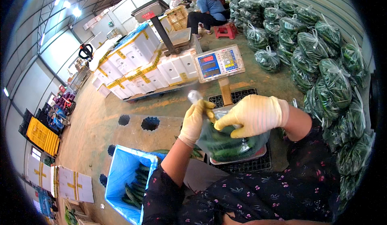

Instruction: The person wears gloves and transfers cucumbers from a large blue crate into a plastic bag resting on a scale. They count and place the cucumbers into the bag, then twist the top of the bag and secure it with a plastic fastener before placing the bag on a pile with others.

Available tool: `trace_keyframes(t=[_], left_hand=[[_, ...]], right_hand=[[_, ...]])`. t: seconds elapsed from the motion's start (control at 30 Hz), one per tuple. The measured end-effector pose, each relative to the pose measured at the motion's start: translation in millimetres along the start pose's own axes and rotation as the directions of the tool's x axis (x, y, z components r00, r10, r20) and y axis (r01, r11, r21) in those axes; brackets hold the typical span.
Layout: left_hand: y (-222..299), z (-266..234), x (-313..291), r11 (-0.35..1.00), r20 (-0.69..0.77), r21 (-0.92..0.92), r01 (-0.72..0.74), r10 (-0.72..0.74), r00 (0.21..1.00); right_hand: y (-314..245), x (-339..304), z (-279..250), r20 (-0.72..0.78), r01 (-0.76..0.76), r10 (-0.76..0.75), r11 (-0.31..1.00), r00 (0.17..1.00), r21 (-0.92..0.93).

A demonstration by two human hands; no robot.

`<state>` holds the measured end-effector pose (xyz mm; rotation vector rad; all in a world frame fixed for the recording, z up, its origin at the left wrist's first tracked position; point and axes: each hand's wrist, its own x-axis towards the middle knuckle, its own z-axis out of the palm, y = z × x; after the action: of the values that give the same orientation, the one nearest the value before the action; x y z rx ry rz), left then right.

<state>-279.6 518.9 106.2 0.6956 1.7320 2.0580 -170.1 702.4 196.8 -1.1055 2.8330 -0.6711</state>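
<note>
Left hand [193, 122], yellow-gloved, is closed in a loose fist around the gathered neck of a clear plastic bag [229, 145]; a bunched tuft of plastic [194, 96] is left standing above the knuckles. Step judged to be in hand: closure of a filled bag, the neck being drawn together. For the next move, a firm hold on the neck would seem to be called for, with the slack below it twisted or tied and the thin film not torn. Right hand [256, 114], gloved likewise, is held over the bag's upper part, its forefinger and thumb half curled and set apart, the forefinger directed at the left fist. Whether film is pinched by the right fingertips cannot be told, as the near side is hidden by the glove. The bag is filled with green cucumbers [225, 155] and is seated on the platform of a weighing scale [264, 151], by which a lit display panel [219, 63] is carried on a post. More cucumbers are seen in a blue-lined box [130, 150] to the left; knotted bags of green produce [318, 47] are heaped to the right.
</note>
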Motion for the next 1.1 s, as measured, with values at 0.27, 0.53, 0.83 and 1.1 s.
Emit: trace_keyframes(t=[0.27,0.53,0.83,1.1], left_hand=[[-57.3,33.6,26.2,0.974,0.148,0.218,-0.064,0.032,0.988],[-4.7,32.4,15.1,0.729,0.562,0.625,-0.280,-0.172,0.809],[-15.7,38.0,19.5,0.911,0.307,0.287,0.295,-0.380,0.873],[-21.9,27.9,14.4,0.987,0.475,0.088,0.136,-0.162,0.865]], right_hand=[[13.7,52.6,6.3,-0.032,0.465,-0.509,0.807,0.860,-0.363],[34.8,57.1,-6.7,0.035,0.177,-0.174,0.943,0.984,-0.281],[79.2,-16.6,34.9,-0.565,-0.041,0.072,0.997,0.822,0.068],[39.9,-32.2,45.8,-0.587,0.091,0.058,0.971,0.808,0.221]])
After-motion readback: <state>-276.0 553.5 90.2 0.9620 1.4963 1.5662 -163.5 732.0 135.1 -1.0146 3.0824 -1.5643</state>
